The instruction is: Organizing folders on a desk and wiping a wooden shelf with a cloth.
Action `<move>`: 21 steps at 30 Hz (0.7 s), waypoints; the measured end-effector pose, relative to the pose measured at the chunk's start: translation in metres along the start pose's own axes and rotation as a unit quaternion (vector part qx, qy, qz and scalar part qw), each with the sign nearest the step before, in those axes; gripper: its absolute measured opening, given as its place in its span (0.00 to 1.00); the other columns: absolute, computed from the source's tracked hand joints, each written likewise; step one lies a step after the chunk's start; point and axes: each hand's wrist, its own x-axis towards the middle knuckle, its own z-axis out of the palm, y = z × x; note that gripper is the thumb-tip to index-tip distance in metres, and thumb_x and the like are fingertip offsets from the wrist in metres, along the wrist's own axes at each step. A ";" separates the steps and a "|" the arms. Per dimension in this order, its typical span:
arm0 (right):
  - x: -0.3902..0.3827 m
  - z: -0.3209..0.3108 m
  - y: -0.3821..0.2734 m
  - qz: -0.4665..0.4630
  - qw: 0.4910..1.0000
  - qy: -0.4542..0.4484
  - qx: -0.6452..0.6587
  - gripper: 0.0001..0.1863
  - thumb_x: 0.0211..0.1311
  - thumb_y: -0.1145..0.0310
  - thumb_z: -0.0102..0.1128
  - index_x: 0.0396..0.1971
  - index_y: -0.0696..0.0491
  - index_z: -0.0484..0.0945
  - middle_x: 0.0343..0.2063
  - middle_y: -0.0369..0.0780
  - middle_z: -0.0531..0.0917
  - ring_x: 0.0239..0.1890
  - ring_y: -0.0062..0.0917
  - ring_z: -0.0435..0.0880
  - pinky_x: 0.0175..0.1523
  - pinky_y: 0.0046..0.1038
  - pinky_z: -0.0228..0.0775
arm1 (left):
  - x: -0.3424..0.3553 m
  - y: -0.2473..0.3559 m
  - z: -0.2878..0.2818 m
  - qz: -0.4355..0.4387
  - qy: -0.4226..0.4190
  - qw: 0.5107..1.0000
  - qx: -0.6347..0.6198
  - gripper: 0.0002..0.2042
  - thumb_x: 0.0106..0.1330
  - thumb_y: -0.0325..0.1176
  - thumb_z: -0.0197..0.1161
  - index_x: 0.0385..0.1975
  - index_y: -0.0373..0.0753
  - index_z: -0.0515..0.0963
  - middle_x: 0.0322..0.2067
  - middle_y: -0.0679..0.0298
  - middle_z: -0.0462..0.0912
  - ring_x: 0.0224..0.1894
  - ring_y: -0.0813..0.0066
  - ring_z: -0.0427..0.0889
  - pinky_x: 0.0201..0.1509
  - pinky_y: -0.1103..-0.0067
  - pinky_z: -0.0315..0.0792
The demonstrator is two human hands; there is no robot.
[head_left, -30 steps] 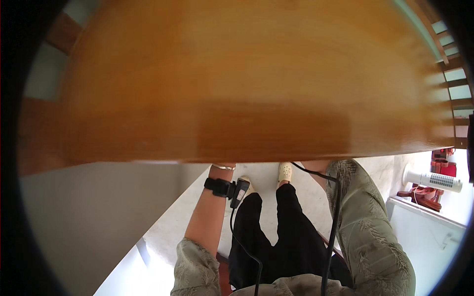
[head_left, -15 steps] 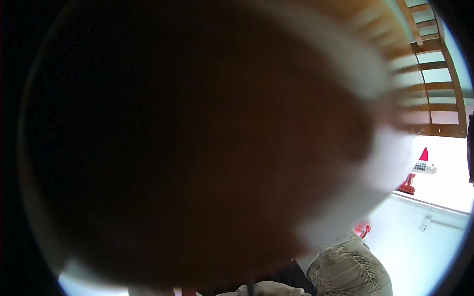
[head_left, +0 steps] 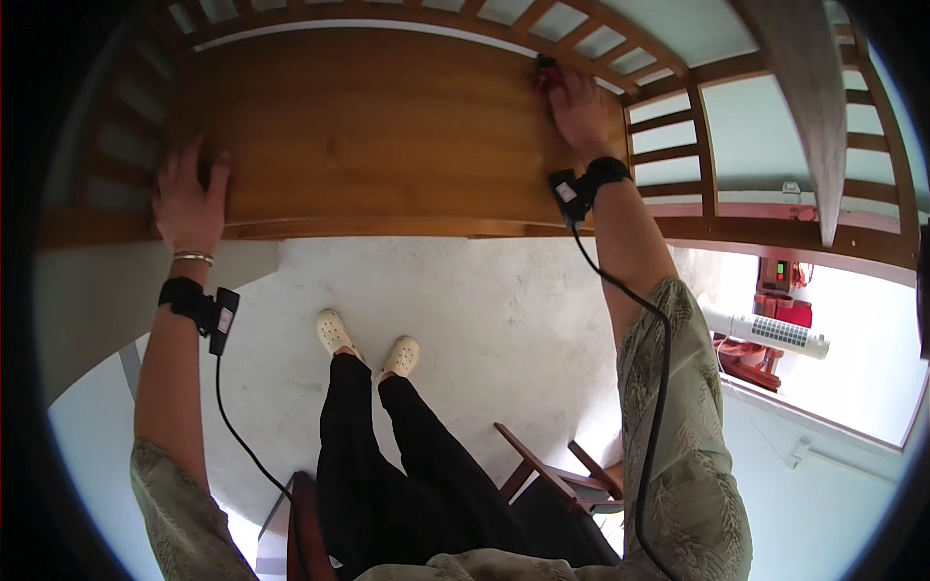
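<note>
A wide brown wooden tabletop [head_left: 387,131] with a slatted rail [head_left: 475,10] along its far side stretches before me. My left hand [head_left: 189,203] lies at its left end near the front edge, fingers stretched out and thumb apart, holding nothing. At the far right corner, close to the rail, my right hand [head_left: 583,111] has its fingers curled against a small red and black object [head_left: 549,76]. The fingers partly cover that object, and its kind cannot be made out. A black strap with a small box [head_left: 572,196] and cable sits on my right wrist, and a similar box [head_left: 224,320] on my left.
Below the tabletop is a pale floor [head_left: 465,310] with my feet in cream clogs [head_left: 334,331]. A dark wooden chair [head_left: 552,474] stands at the lower right. Beyond the right rail are a white cylindrical device [head_left: 775,332] and red equipment [head_left: 783,276]. A grey-brown board [head_left: 809,107] slants at the upper right.
A large dark blurred shape that covered most of the view is gone. Both my hands now show on the tabletop, the right one at the red and black object.
</note>
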 end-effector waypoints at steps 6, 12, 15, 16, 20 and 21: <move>-0.012 -0.010 0.054 0.095 0.995 0.035 -0.017 0.30 0.62 0.54 0.42 0.63 0.52 0.63 0.61 0.50 0.67 0.64 0.51 0.62 0.67 0.47 0.54 | 0.001 0.007 -0.002 -0.005 0.010 1.000 -0.014 0.24 0.67 0.56 0.47 0.61 0.56 0.66 0.60 0.66 0.68 0.62 0.60 0.66 0.65 0.62 0.59; -0.018 -0.011 0.023 0.114 0.986 0.086 -0.086 0.26 0.60 0.55 0.46 0.53 0.57 0.71 0.52 0.54 0.74 0.57 0.51 0.69 0.62 0.47 0.60 | 0.006 -0.001 -0.009 -0.017 -0.006 1.000 -0.008 0.24 0.66 0.55 0.47 0.61 0.57 0.66 0.61 0.66 0.68 0.63 0.60 0.65 0.66 0.62 0.58; -0.044 -0.018 0.024 0.106 0.983 0.098 -0.110 0.23 0.59 0.56 0.49 0.47 0.58 0.73 0.46 0.54 0.76 0.54 0.50 0.72 0.59 0.47 0.63 | 0.006 0.006 -0.011 -0.017 0.003 0.999 -0.042 0.24 0.66 0.55 0.48 0.61 0.57 0.66 0.61 0.66 0.68 0.63 0.60 0.64 0.66 0.61 0.57; -0.055 -0.020 0.027 0.088 0.985 0.107 -0.104 0.23 0.59 0.58 0.49 0.48 0.59 0.73 0.47 0.54 0.76 0.54 0.50 0.72 0.60 0.47 0.62 | 0.007 0.008 -0.012 -0.017 0.005 0.999 -0.045 0.24 0.66 0.55 0.48 0.61 0.57 0.66 0.61 0.66 0.68 0.63 0.60 0.64 0.66 0.61 0.57; -0.107 -0.036 0.022 0.046 0.986 0.142 -0.072 0.23 0.58 0.61 0.50 0.50 0.60 0.72 0.51 0.57 0.73 0.56 0.52 0.70 0.62 0.47 0.60 | 0.008 0.012 -0.011 -0.017 0.000 0.999 -0.037 0.24 0.66 0.55 0.48 0.61 0.57 0.66 0.61 0.67 0.67 0.64 0.61 0.64 0.66 0.60 0.57; -0.124 -0.040 0.014 0.044 0.986 0.141 -0.073 0.23 0.58 0.61 0.50 0.50 0.60 0.72 0.51 0.57 0.73 0.56 0.52 0.70 0.62 0.47 0.60 | 0.006 0.011 -0.012 -0.019 -0.006 0.999 -0.033 0.24 0.66 0.54 0.48 0.61 0.57 0.66 0.61 0.67 0.67 0.64 0.62 0.64 0.66 0.60 0.56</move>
